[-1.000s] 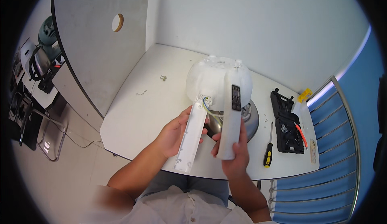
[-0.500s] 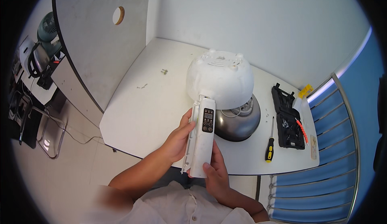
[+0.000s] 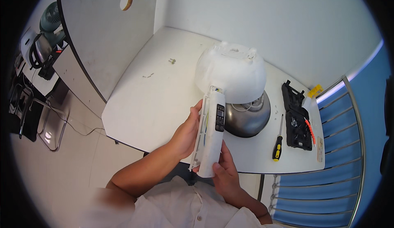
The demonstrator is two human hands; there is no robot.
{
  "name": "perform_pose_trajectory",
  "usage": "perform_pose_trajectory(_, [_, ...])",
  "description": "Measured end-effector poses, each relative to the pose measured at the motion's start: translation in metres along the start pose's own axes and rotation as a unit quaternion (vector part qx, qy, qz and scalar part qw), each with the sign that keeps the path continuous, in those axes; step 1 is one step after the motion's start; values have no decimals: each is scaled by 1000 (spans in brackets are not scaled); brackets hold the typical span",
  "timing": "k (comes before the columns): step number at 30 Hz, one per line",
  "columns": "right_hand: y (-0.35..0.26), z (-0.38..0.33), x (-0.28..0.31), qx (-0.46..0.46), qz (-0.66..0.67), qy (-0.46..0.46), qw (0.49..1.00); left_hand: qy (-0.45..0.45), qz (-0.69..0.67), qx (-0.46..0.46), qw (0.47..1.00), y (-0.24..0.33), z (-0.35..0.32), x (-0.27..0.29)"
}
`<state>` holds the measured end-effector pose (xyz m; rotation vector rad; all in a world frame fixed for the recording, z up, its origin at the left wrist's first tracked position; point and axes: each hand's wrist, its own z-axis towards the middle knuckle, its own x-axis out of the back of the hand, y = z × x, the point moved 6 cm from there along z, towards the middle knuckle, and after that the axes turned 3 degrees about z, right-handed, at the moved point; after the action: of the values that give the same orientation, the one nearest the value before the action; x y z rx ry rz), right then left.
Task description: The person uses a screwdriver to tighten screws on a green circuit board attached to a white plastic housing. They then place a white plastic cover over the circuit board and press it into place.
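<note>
In front of me both hands hold a long white control panel housing (image 3: 210,146) with a black button and display panel (image 3: 220,118). My left hand (image 3: 186,135) grips its left side, where an inner edge with ribs and wires shows through a gap; the fingertips are partly hidden behind it. My right hand (image 3: 226,172) is closed round the lower end, thumb on the front. The housing's top end meets the white rounded appliance shell (image 3: 232,72), which is upside down, its feet up. Below the shell is a dark metal bowl-shaped part (image 3: 248,119), with a thin wire between.
Right of the bowl lie a yellow-black screwdriver (image 3: 278,148) and an open black tool case (image 3: 298,129) with a red flexible shaft (image 3: 310,131). Small screws (image 3: 172,61) lie on the white table (image 3: 139,105). A metal railing (image 3: 356,146) borders the right side.
The housing has turned so its left side gap shows more, with wires visible inside. My left hand's thumb has shifted back from the front edge. The view has shifted slightly.
</note>
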<state>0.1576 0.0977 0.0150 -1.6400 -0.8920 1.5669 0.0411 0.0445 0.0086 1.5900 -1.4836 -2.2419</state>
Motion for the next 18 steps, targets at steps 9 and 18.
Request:
perform_pose_trajectory(9, [0,-5,7,-11,-99,13,995,47,94,32,994,1,-2,-3])
perform_pose_trajectory(18, [-24,-3,9,-22,-567,-6,824,63,141,2,988,-3,-5,-7])
